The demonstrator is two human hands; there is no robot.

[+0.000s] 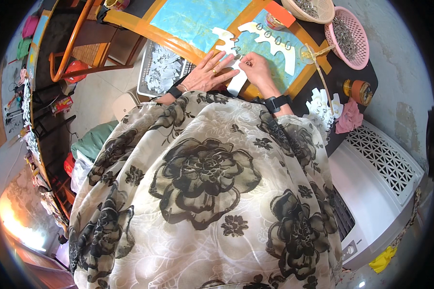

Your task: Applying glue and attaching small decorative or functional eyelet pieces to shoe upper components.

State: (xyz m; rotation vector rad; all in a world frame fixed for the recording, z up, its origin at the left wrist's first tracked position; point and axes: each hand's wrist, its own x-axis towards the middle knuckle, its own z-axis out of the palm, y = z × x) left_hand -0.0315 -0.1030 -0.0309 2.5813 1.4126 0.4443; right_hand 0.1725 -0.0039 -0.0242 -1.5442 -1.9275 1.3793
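My left hand point(208, 74) lies flat with its fingers stretched out, pressing on a white scalloped strip point(237, 84) near the table's front edge. Just right of it, my right hand point(258, 71) is closed in a pinch above the same strip. What the fingertips hold is too small to name; a glint of metal shows there. Farther right on the blue work surface point(178, 21) rests a second white scalloped strip point(287, 58), with several oval metal rings along it. The hands partly cover the first strip.
At the back right stand a pink basket point(365, 53) and a beige basket point(329, 15), both with metal pieces in them. A white crate point(142, 79) of white cut pieces sits left. White pieces point(319, 103), a pink cloth point(349, 117) and a tape roll point(360, 92) lie right.
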